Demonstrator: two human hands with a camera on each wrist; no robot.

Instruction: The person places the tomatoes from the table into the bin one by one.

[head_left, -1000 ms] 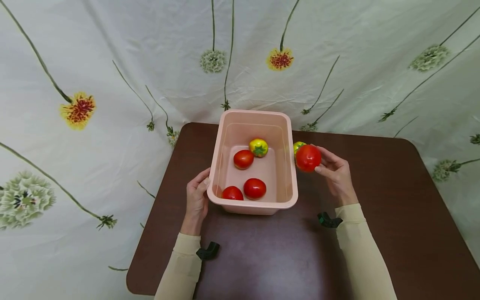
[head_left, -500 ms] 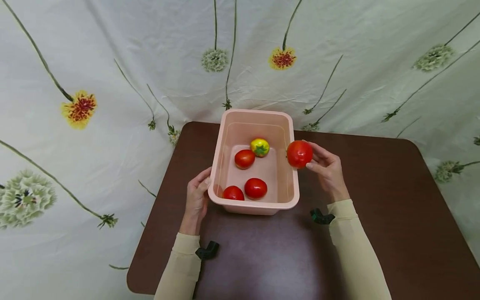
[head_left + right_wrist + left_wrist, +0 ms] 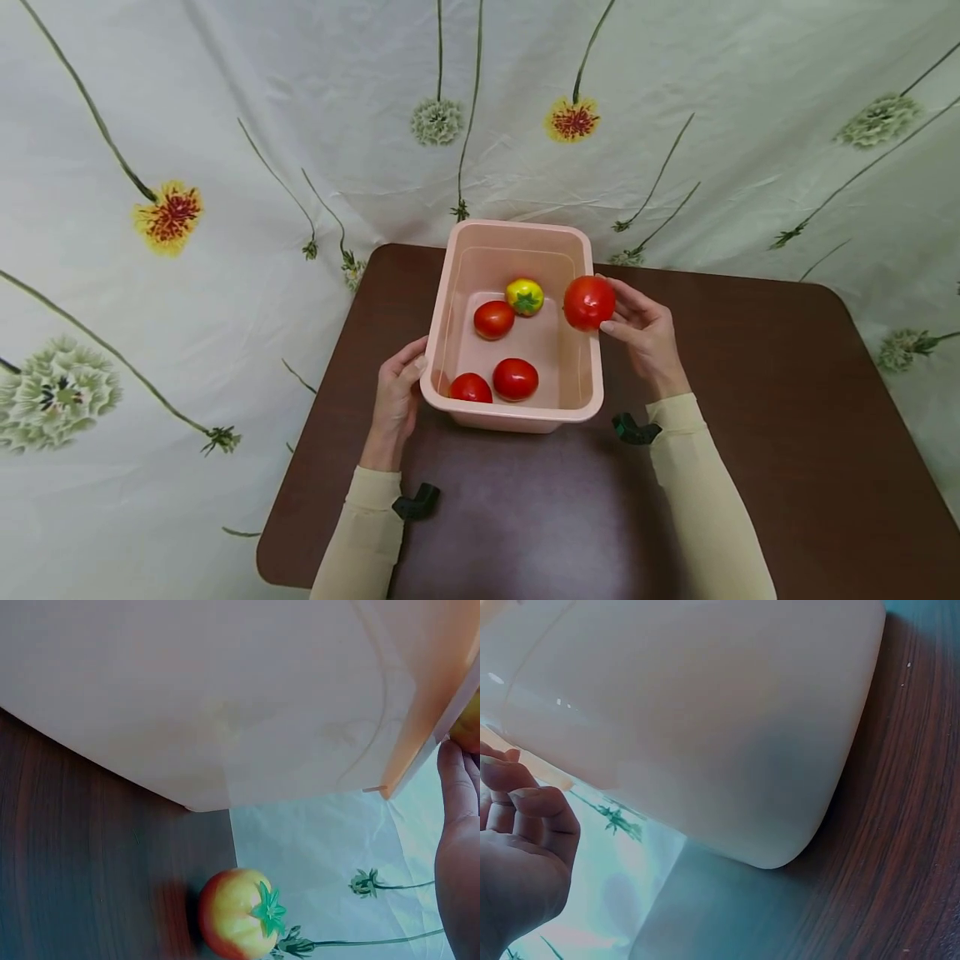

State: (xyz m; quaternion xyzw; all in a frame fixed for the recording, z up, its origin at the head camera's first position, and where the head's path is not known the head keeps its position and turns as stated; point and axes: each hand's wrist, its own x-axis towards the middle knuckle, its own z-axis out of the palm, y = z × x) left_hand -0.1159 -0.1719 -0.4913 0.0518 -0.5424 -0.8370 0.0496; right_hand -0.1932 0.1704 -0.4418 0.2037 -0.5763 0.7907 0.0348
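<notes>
A red tomato is held between the thumb and fingers of my right hand, over the right rim of a pink plastic bin. My left hand grips the bin's left rim, fingers curled at its edge in the left wrist view. Inside the bin lie a yellow tomato with a green calyx, a red tomato touching it, another red tomato and a partly hidden one by the near wall. On the table beside the bin, the right wrist view shows a yellow-red tomato, hidden in the head view.
The bin stands on a dark brown table with rounded corners, near its far edge. Behind hangs a pale flower-printed cloth. A black wrist device is on the left forearm, another black device on the right.
My right hand has moved left with the red tomato, from beside the bin to over its right rim. The yellow tomato on the table has dropped out of sight in the head view.
</notes>
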